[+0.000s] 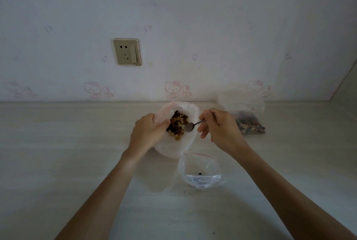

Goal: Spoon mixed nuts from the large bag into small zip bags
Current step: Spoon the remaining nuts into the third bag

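- Pale wallpaper with faint cartoon cats backs a light wood-grain counter, and a beige wall socket sits in the upper left of the frame.
- At centre left, the left hand grips the near-left rim of the large bag, fingers curled round the plastic so the mouth stays wide and tipped toward the viewer.
- Inside that mouth, at the middle of the frame, lie the mixed nuts, a brown and dark heap gathered toward the left wall of the bag.
- Just right of the heap, the spoon has its bowl at the edge of the nuts; whether it carries anything I cannot tell, though it looks close to bare.
- At centre right, the right hand pinches the spoon's handle between thumb and curled fingers, the lower fingers loosely spread.
- Below centre, a small zip bag with a red seal line lies on the counter, its mouth toward the large bag and only a dark bit or two inside.
- At the upper right, a second small bag stands apart, already holding nuts.
- To scoop well, I judge the bowl should slide under the heap from the right and lift level, while the left hand keeps the rim taut.
- The near bag's mouth looks slack, so it may need holding apart before tipping, or nuts could scatter.
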A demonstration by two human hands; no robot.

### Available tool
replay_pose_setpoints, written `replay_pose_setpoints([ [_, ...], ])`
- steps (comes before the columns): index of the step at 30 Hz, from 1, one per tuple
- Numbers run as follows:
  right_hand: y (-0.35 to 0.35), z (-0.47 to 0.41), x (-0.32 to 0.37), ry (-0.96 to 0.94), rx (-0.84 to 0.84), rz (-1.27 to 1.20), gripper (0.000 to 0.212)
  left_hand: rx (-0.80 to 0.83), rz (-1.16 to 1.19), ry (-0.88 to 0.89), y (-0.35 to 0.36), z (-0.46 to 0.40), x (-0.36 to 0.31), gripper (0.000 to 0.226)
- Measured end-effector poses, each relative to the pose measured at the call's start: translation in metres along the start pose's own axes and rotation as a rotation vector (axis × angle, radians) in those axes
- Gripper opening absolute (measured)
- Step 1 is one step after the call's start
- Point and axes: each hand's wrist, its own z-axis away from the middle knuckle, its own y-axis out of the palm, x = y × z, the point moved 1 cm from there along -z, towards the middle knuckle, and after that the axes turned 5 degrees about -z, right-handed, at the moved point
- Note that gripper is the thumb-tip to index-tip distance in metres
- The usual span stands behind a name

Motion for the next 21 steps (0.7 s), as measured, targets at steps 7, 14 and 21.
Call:
replay_pose_setpoints([
  [7,0.004,-0.005,-0.019,0.207,-0.029,-0.250,0.033,-0.064,0.167,0.028,0.000,0.006,-0.002,0.035],
  [14,0.014,-0.012,-0.025,0.478,-0.045,-0.488,0.031,0.010,0.368,0.053,0.000,0.010,-0.011,0.034],
  [21,0.024,-0.021,-0.025,0.517,-0.109,-0.586,0.032,0.027,0.381,0.090,0.002,0.009,-0.011,0.032],
])
